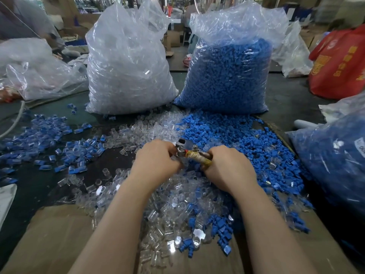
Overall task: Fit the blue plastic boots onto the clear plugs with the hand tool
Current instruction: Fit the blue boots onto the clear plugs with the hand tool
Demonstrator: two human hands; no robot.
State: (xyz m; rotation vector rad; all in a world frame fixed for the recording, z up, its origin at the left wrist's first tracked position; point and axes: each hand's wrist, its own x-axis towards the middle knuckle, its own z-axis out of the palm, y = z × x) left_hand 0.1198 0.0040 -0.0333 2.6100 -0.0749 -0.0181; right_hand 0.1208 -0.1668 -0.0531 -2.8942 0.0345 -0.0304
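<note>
Workbench [39,186]: loose clear plugs [173,198], blue boots [246,139]. Right hand [229,169] clenches hand tool [189,153]; left hand [158,161] pinches at its head. Advice: seat boot squarely before squeezing.

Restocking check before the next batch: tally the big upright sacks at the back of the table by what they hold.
Sack of clear plugs: 1
Sack of blue boots: 1
Total: 2
The loose pieces on the table are too many to count.
</note>
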